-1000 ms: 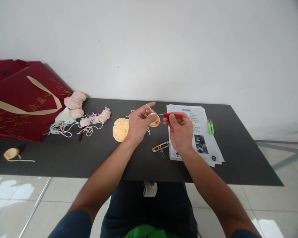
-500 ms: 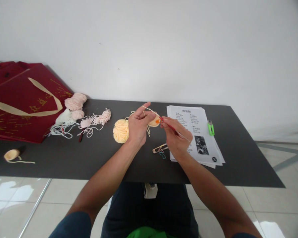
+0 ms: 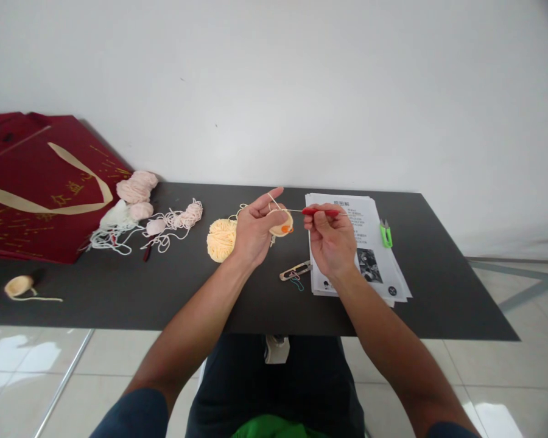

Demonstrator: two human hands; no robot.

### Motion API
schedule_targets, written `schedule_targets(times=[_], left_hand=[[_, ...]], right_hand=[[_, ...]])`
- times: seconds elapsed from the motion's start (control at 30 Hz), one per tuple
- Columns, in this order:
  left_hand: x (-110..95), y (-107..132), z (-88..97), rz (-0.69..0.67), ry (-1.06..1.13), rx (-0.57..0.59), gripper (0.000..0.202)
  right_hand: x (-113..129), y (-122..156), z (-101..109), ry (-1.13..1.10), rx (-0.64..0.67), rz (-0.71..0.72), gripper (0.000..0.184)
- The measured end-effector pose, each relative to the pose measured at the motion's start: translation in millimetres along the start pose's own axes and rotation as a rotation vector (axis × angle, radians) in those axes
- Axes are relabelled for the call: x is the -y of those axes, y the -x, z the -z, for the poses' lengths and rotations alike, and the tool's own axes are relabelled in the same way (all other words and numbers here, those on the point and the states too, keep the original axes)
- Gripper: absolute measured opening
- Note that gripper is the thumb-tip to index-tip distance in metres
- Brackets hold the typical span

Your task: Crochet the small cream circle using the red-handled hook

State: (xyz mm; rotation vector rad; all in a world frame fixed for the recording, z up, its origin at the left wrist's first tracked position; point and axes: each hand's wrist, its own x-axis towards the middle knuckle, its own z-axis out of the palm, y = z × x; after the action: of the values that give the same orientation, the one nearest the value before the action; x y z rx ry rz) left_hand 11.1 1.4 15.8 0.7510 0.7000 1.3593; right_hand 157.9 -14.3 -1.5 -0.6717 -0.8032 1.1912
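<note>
My left hand [image 3: 257,228] pinches a small pale-yellow crochet piece [image 3: 281,222] between thumb and fingers, with yarn strung over its raised index finger. An orange stitch marker [image 3: 286,229] sits on the piece's lower right. In my right hand [image 3: 332,240] is a crochet hook with a red handle [image 3: 322,212], held level, its thin shaft reaching left to the crochet piece. Beside my left wrist lies a ball of yellow yarn [image 3: 221,240]. Below and between the hands are thread snips [image 3: 295,271] and a few small coloured stitch markers [image 3: 296,281].
Printed sheets [image 3: 379,286] lie under my right hand, with green snips [image 3: 385,233] at their edge. To the left are pink yarn balls [image 3: 137,187], tangled white yarn [image 3: 112,237] and a dark red gift bag [image 3: 50,201]. A small cream crocheted cup [image 3: 19,285] lies at the table's left.
My right hand has turned palm upward and moved slightly right and up, swinging the hook from slanted to level. The left hand stays nearly in place with the crochet piece.
</note>
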Motion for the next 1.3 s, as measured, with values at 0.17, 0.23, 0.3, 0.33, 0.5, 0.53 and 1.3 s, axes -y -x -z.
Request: schedule_targets(times=[0.17, 0.23, 0.3, 0.33, 0.5, 0.53, 1.3], left_hand=[[-1.5, -1.5, 2.9, -0.02, -0.049, 0.026, 0.057], [-1.9, -2.3, 4.3, -0.031, -0.062, 0.031, 0.056], [-2.6, -2.8, 5.5, -0.047, -0.066, 0.035, 0.055], [-3.1, -2.9, 5.8, -0.053, -0.066, 0.034, 0.054], [-7.7, -2.4, 5.6, -0.023, -0.079, 0.039, 0.05], [-8.6, -2.4, 5.5, -0.009, -0.084, 0.045, 0.049], [-12.8, -6.9, 10.1, 0.283, 0.067, 0.201, 0.038]], right_hand=[[5.5, -1.5, 2.3, 0.03, 0.018, 0.091, 0.016], [6.7, -1.5, 2.6, 0.038, 0.025, 0.111, 0.016], [7.4, -1.1, 2.2, 0.042, 0.032, 0.128, 0.016], [7.5, -0.8, 1.7, 0.045, 0.035, 0.135, 0.015], [8.2, 0.2, 0.0, 0.067, 0.052, 0.15, 0.015], [8.5, 0.1, 0.2, 0.077, 0.055, 0.148, 0.016], [13.3, 0.8, 2.1, 0.088, 0.117, 0.078, 0.023]])
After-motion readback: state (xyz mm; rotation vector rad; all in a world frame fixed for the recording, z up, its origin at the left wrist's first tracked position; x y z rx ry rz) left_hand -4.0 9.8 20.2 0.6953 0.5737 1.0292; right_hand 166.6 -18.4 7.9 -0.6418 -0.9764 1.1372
